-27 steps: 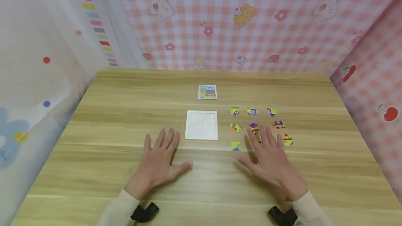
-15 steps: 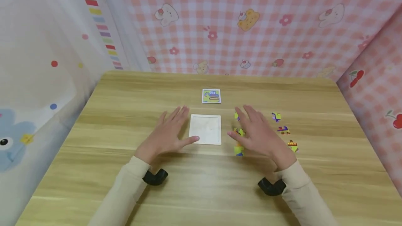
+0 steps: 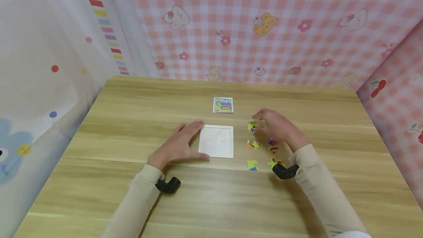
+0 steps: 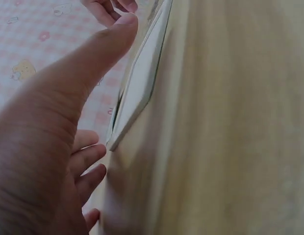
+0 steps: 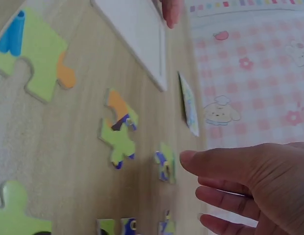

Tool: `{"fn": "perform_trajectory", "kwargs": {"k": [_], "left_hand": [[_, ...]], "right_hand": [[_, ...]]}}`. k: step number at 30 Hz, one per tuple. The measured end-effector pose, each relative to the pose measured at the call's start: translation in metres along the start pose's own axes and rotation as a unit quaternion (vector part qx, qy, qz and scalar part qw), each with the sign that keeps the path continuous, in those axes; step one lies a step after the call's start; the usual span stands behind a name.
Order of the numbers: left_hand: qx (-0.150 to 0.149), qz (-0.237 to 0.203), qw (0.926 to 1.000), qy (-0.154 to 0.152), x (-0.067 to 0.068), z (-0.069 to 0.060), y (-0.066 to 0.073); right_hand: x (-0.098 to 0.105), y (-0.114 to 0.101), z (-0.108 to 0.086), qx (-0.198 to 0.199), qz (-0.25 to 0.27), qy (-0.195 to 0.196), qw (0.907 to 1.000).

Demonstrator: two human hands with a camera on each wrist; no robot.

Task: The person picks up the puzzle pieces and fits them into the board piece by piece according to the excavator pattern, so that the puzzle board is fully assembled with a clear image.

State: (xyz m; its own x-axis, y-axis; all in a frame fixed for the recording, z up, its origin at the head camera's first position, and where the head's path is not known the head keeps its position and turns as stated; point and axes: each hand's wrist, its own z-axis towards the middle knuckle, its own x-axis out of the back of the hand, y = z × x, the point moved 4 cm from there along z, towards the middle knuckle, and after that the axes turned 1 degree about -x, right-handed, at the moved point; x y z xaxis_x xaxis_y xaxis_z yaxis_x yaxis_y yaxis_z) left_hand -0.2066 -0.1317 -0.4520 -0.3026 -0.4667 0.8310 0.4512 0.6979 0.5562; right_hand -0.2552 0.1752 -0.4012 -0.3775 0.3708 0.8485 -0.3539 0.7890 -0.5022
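My left hand point(image 3: 178, 145) is at the left side of a white square puzzle tray point(image 3: 216, 141), fingertips by its far-left corner and thumb by its near edge. In the left wrist view the fingers are slightly bent close to a tray corner; whether they touch it I cannot tell. Loosely bent, my right hand point(image 3: 277, 125) hovers by the far-left jigsaw piece point(image 3: 252, 126), and the right wrist view shows a gap between thumb and fingers. Other jigsaw pieces lie nearby, among them a green-orange one point(image 3: 253, 144) and a green-blue one point(image 3: 252, 164). The hand and arm cover several more.
A small picture card point(image 3: 223, 105) of a vehicle lies beyond the tray. The wooden table point(image 3: 211, 201) ends at a pink checked curtain point(image 3: 231, 21) at the back. Black mounts point(image 3: 168, 185) sit on both wrists.
Both hands have reached forward. The left has come to the tray's side. The right has moved over the back of the pieces, its fingers bending from spread. The head view has shifted slightly.
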Motion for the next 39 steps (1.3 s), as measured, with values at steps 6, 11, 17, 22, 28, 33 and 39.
{"fn": "perform_trajectory", "kwargs": {"k": [6, 11, 17, 22, 28, 33, 39], "left_hand": [[0.004, 0.02, 0.9997, 0.01, -0.013, -0.001, -0.005], [0.005, 0.029, 0.9994, 0.016, -0.016, -0.002, -0.006], [0.005, 0.035, 0.9993, 0.015, -0.016, 0.0, -0.007], [0.005, 0.04, 0.9991, 0.016, -0.014, 0.002, -0.006], [0.006, 0.041, 0.999, 0.018, -0.015, 0.002, -0.006], [0.004, 0.04, 0.999, 0.018, -0.015, 0.002, -0.006], [0.001, 0.043, 0.9989, 0.021, -0.015, 0.002, -0.006]], "right_hand": [[-0.013, 0.008, 0.006, -0.004, 0.005, -0.022, 0.9997], [-0.018, 0.01, 0.007, -0.006, -0.005, -0.025, 0.9997], [-0.018, 0.012, 0.01, -0.005, -0.016, -0.017, 0.9997], [-0.015, 0.012, 0.013, -0.006, -0.014, -0.009, 0.9998], [-0.015, 0.013, 0.017, -0.01, 0.0, -0.015, 0.9998], [-0.014, 0.013, 0.018, -0.031, 0.032, -0.024, 0.9987], [-0.013, 0.014, 0.018, -0.027, 0.05, -0.028, 0.998]]}}
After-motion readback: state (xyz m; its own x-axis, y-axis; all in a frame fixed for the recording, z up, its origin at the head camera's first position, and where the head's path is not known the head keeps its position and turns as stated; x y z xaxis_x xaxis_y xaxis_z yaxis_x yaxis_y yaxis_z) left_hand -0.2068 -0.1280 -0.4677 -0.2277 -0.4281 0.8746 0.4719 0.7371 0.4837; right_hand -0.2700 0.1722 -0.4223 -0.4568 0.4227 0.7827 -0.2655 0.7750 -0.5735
